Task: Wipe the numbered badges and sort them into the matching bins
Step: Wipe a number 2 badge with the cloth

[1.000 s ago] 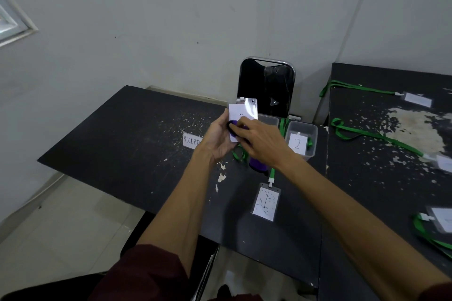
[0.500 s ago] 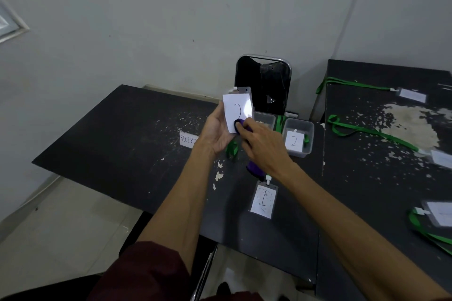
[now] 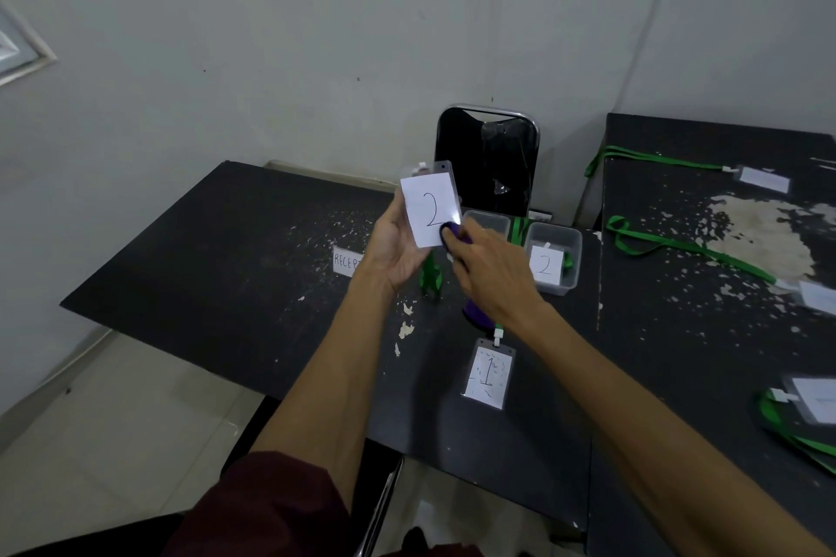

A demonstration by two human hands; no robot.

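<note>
My left hand [image 3: 398,249] holds up a clear plastic badge sleeve with a white card [image 3: 429,213] that bears a handwritten "2". The thumb lies along its left edge and the fingers are behind it. The sleeve's green lanyard [image 3: 429,278] dangles below that hand. My right hand [image 3: 493,280] is curled round a purple cloth [image 3: 452,233] and presses it onto the card's lower right corner; more of the cloth shows under the wrist. Just beyond the right hand stand two clear rectangular plastic bins. The one to its right [image 3: 556,231] carries a white tag reading "2" and has a green strap inside. The front of the other bin [image 3: 486,217], behind the knuckles, is hidden by my hand. Nearer to me than the right wrist, a second sleeved badge [image 3: 488,375] marked "1" lies flat on the black, paint-chipped tabletop [image 3: 226,262], its clip towards the wrist. Left of the left hand, a white paper label [image 3: 347,261] reads "RECEP"; the hand covers the rest. Well to the right of both hands, more badges on green lanyards [image 3: 764,179] lie on a neighbouring black tabletop [image 3: 678,375], their cards too blurred to read. A black chair back with a metal frame [image 3: 488,158] stands behind the bins.
</note>
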